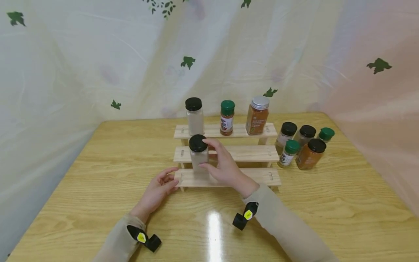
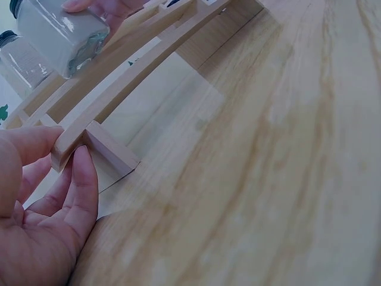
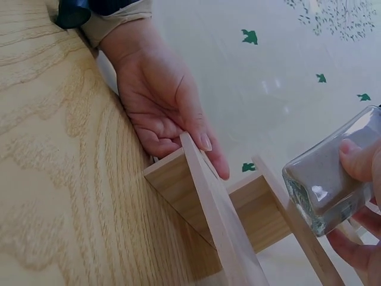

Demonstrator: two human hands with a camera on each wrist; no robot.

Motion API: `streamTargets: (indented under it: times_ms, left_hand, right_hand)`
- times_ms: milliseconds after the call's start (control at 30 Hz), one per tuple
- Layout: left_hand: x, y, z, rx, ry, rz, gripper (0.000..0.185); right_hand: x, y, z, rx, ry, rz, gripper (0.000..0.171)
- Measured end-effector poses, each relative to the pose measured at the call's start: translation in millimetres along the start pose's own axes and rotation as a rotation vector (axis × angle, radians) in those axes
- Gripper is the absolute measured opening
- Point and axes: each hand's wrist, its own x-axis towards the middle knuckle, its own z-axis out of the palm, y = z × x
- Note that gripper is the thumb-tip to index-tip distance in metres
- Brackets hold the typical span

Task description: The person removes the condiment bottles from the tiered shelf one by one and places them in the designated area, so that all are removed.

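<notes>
Here the right hand (image 1: 224, 165) grips a jar (image 1: 198, 154); left hand (image 1: 159, 189) touches the rack (image 1: 229, 178).

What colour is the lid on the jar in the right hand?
Black; the lid shows best in the head view.

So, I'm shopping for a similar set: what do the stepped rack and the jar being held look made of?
Stepped rack: pale, apparently unfinished wood, with visible grain and matte surface. Jar in the right hand: likely clear glass, with glossy reflections and a thick base; black cap, probably plastic.
</notes>
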Motion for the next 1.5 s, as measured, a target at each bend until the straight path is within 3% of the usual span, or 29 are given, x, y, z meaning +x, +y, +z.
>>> streamTargets:
  times_ms: [267,533,867,1500]
  left_hand:
    - [0.2,1.9,0.0,-0.010,0.001,0.017,0.051]
    - [0.3,1.5,-0.3,-0.021,-0.009,0.020,0.052]
    - [0.5,0.2,-0.8,-0.011,-0.009,0.012,0.052]
    - [-1.1,0.5,0.2,-0.022,-0.012,0.026,0.052]
  right_hand:
    - [-8,-2,-3,-0.055,-0.021,-0.034,0.069]
    - [-20,4,-9,-0.125,-0.033,-0.147,0.066]
    - [-35,7,-23,-0.197,-0.049,-0.190,0.067]
    - [-74,20,-67,-0.352,0.032,-0.156,0.073]
